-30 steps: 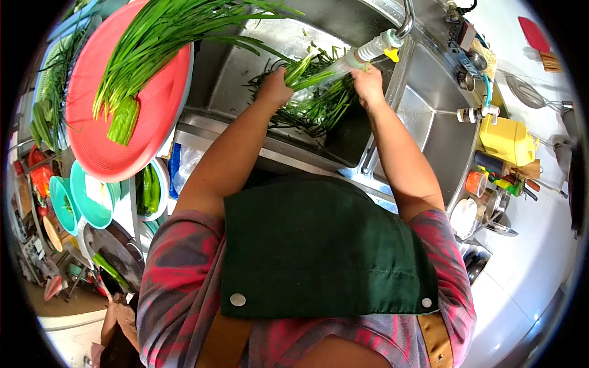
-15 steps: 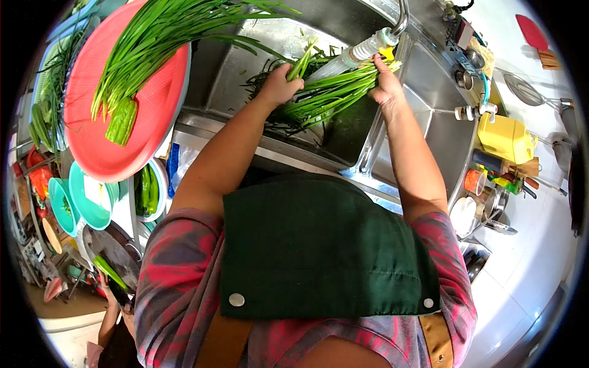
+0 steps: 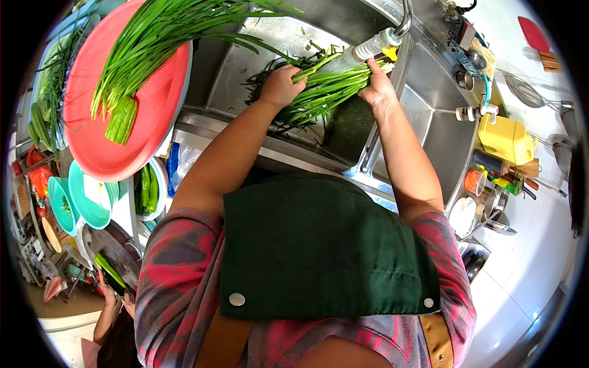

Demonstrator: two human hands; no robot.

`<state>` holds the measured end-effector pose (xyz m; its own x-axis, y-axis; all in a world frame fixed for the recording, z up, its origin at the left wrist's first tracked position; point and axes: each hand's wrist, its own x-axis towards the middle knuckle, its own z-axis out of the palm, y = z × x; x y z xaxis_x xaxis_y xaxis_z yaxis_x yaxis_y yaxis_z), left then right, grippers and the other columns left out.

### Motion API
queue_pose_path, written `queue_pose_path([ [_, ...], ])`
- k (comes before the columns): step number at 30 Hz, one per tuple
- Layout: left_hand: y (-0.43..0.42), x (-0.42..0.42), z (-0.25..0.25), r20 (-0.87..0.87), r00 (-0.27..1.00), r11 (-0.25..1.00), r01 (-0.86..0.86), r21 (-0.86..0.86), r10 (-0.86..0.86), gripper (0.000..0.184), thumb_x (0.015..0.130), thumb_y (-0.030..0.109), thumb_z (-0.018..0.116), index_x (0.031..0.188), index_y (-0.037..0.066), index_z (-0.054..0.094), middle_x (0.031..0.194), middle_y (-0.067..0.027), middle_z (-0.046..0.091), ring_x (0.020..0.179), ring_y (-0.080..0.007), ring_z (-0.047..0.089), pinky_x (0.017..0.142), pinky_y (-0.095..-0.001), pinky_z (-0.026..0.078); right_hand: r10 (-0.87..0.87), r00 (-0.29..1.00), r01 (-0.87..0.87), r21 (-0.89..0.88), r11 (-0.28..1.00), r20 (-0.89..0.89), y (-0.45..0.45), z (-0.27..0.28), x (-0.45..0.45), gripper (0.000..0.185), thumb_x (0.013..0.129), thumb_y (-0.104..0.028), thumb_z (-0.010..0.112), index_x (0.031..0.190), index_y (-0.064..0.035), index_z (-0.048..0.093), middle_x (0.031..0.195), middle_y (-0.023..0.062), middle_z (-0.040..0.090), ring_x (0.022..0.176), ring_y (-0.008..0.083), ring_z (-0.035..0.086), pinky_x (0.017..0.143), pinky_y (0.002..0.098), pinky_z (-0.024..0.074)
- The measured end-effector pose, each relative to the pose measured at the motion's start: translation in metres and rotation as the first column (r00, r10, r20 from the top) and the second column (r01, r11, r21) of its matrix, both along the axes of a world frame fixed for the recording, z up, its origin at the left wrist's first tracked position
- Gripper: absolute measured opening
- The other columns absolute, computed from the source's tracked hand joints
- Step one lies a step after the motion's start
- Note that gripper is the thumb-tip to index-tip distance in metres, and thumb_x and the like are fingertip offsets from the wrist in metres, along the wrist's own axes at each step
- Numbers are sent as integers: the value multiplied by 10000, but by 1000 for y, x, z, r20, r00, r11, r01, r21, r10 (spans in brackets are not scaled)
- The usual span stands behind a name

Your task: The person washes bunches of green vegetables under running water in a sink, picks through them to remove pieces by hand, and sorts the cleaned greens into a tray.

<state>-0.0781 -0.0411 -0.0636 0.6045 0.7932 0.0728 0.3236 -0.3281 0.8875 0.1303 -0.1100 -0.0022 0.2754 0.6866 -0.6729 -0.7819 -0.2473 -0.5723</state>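
Over the left basin of the steel sink I hold a bunch of long green garlic chives. My right hand is closed round their pale stem ends, just under the faucet nozzle. Water falls from the nozzle onto the stems. My left hand is closed on part of the same bunch, farther left, with a few stalks poking out by the thumb. The leaves hang down into the basin, and loose bits lie on its floor.
At upper left a red basket holds more chives and a green vegetable piece. Teal bowls and a bowl of green peppers stand below. A co-worker's hands are at lower left. Right: a yellow jug.
My right hand has shifted slightly left and down with the stem ends. The stalks sticking up from my left hand now lie lower, toward the rest of the bunch.
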Motion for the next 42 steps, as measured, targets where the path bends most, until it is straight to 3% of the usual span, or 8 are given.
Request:
queue_pose_path([
  [14,18,-10,-3,7,819,814,-569,-115,573,255,679,127,617,871,-1,509,836,-111,547,741,-274,549,664,-371,432,-211,971,206,54,977,115,24,-12,-18,384,893,-288,385,1172,-26,414,1239,125,420,1121,263,404,957,473,268],
  [16,19,-12,-6,174,910,747,-186,-639,375,248,691,117,637,875,3,516,822,-114,566,728,-215,561,638,-329,439,-230,852,280,-39,959,470,22,13,-30,330,861,-179,439,1131,10,436,1097,125,514,955,221,515,842,394,380],
  [19,19,-9,1,393,908,584,241,-775,147,225,723,110,627,890,2,520,819,-118,581,733,-199,572,612,-305,444,21,710,97,-127,987,704,19,-7,-17,226,799,-190,561,886,19,574,889,81,583,803,183,519,694,294,410],
  [22,14,-6,7,382,922,494,305,-814,60,208,748,104,610,899,-10,525,824,-119,585,750,-198,581,600,-296,453,546,564,-446,-328,833,619,12,-26,-15,341,724,-325,659,577,-28,576,732,89,592,793,191,510,731,328,388],
  [28,8,-8,-1,315,934,430,358,-829,-170,210,741,154,621,907,43,556,810,-58,574,725,-156,547,601,-297,447,397,751,-369,-163,915,528,12,-2,-44,301,705,-303,691,764,-32,572,735,50,566,757,161,504,697,320,409],
  [35,11,-6,-2,145,989,562,122,-818,-4,344,776,311,571,1017,66,555,923,-65,562,861,-193,525,681,-385,431,-25,858,37,-14,999,514,10,-11,-14,193,776,-101,511,941,-6,541,886,65,574,759,163,531,687,311,428],
  [39,22,-5,-24,-449,892,807,-300,-509,48,484,785,422,496,1061,26,542,988,-151,574,895,-260,550,745,-382,422,-129,706,220,-42,975,697,4,15,-6,165,746,-102,515,887,-22,546,805,66,593,705,166,545,660,301,432],
  [42,12,-2,-20,-416,909,834,-197,-514,-41,474,801,409,476,1071,25,539,972,-147,581,861,-242,566,751,-381,426,-80,551,152,-6,988,831,0,13,-7,127,739,-71,494,838,-9,542,719,60,598,645,153,537,617,290,424],
])
